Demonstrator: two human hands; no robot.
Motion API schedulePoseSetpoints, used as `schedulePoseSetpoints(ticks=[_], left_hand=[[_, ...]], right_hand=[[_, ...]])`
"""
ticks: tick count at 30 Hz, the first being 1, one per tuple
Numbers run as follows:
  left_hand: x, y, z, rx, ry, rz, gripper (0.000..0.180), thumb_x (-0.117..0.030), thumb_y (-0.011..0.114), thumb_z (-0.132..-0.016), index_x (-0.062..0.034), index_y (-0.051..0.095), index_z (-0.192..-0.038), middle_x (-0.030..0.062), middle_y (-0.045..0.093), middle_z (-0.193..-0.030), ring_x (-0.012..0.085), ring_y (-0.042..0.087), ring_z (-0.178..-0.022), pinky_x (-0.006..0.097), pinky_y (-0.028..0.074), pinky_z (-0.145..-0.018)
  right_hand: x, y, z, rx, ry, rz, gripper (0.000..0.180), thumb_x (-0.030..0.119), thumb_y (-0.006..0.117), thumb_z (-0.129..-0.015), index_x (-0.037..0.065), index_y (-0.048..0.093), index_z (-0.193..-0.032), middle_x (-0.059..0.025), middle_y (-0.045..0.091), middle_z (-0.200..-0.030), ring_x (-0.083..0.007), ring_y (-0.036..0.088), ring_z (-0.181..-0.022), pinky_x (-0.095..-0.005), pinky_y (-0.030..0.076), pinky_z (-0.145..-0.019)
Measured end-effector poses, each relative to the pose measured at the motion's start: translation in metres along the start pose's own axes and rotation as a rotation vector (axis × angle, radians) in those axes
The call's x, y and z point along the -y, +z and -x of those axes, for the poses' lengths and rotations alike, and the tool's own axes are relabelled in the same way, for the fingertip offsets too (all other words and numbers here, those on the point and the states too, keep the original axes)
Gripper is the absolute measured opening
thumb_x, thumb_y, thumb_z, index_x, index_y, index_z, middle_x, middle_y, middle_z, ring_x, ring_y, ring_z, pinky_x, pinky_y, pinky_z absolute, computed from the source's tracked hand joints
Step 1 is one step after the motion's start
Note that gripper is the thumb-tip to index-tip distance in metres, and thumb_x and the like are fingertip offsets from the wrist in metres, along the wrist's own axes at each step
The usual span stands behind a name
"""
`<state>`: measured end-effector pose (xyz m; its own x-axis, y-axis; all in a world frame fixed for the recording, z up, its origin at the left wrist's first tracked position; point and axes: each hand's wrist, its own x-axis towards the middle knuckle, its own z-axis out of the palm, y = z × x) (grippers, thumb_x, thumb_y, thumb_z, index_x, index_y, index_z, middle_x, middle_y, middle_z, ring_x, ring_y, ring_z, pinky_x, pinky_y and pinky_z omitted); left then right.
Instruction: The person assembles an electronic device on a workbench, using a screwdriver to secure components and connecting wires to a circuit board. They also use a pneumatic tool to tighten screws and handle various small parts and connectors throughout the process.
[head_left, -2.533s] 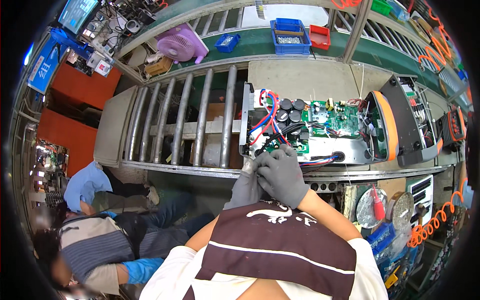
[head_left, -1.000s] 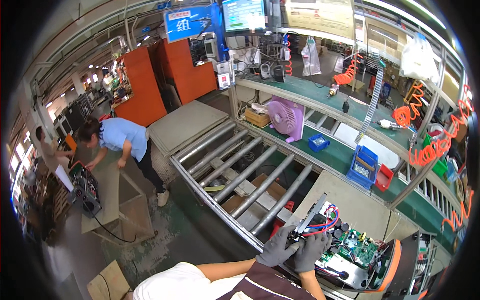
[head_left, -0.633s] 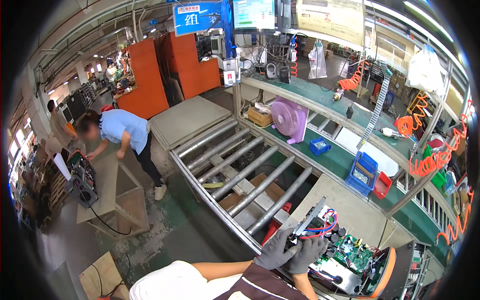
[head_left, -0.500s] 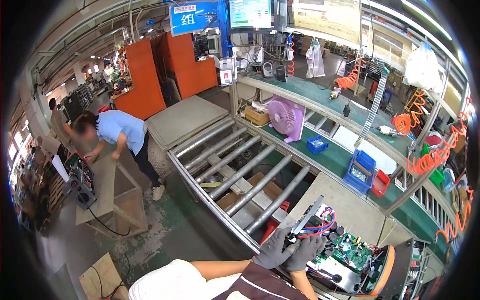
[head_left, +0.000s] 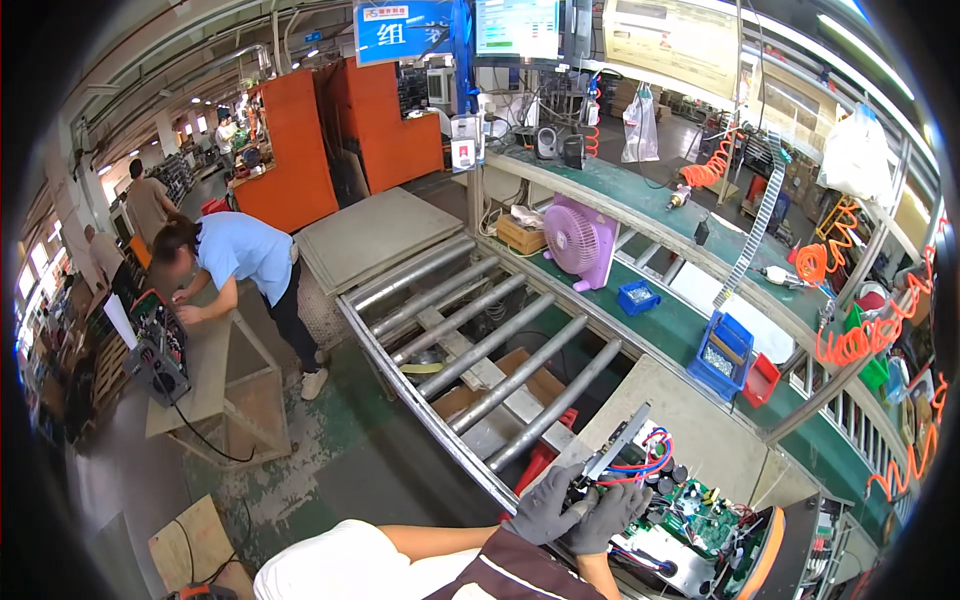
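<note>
Both my hands wear dark grey gloves and meet at the near corner of an open electronic unit [head_left: 690, 520]. The unit has a green circuit board, black capacitors and red and blue wires. My left hand [head_left: 545, 505] grips the unit's metal side plate at its lower end. My right hand [head_left: 608, 515] lies against the left one, fingers curled on the same corner by the wire bundle. The fingertips of both hands are partly hidden by each other.
A roller conveyor [head_left: 480, 345] runs away to the left of the unit. Behind it stands a green bench [head_left: 650, 310] with a pink fan [head_left: 578, 240], blue bins [head_left: 725, 355] and a red bin. A person in a blue shirt [head_left: 240, 265] bends over a table at the left.
The view swung from looking down on the unit up and left toward the hall. Over the last second it barely shifted; my hands stay on the unit's corner.
</note>
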<state>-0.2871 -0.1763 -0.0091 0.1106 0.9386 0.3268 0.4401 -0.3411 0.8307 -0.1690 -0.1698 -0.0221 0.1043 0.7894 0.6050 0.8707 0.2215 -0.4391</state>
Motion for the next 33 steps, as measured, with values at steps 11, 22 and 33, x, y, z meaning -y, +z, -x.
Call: schedulePoseSetpoints(ticks=[11,22,33], left_hand=[[0.007,0.001,0.001,-0.045,0.069,-0.082,0.061,-0.02,0.066,-0.079,0.0005,0.036,-0.129,0.0199,0.046,-0.107,0.0337,0.053,-0.097,0.04,0.045,-0.081],[0.014,-0.001,0.0,-0.017,0.063,-0.014,0.057,-0.014,0.064,-0.08,0.0043,0.039,-0.128,0.0177,0.048,-0.104,0.0287,0.053,-0.092,0.038,0.044,-0.08],[0.002,-0.003,-0.018,-0.005,0.118,-0.196,0.048,-0.007,0.066,-0.076,-0.0008,0.046,-0.119,0.0124,0.048,-0.099,0.0241,0.05,-0.09,0.036,0.041,-0.08]], right_hand=[[0.0,0.014,-0.007,-0.053,-0.033,0.109,0.008,0.015,0.062,-0.073,0.009,0.06,-0.078,-0.0054,0.056,-0.084,-0.0236,0.052,-0.091,-0.0474,0.023,-0.106],[-0.007,-0.005,-0.01,0.09,-0.035,-0.04,0.016,0.019,0.065,-0.074,0.012,0.058,-0.087,-0.0077,0.053,-0.088,-0.0258,0.051,-0.095,-0.047,0.027,-0.102],[-0.018,-0.016,-0.033,-0.077,0.045,-0.348,0.016,0.01,0.061,-0.077,0.008,0.057,-0.092,-0.01,0.055,-0.085,-0.0292,0.052,-0.083,-0.0393,0.036,-0.08]])
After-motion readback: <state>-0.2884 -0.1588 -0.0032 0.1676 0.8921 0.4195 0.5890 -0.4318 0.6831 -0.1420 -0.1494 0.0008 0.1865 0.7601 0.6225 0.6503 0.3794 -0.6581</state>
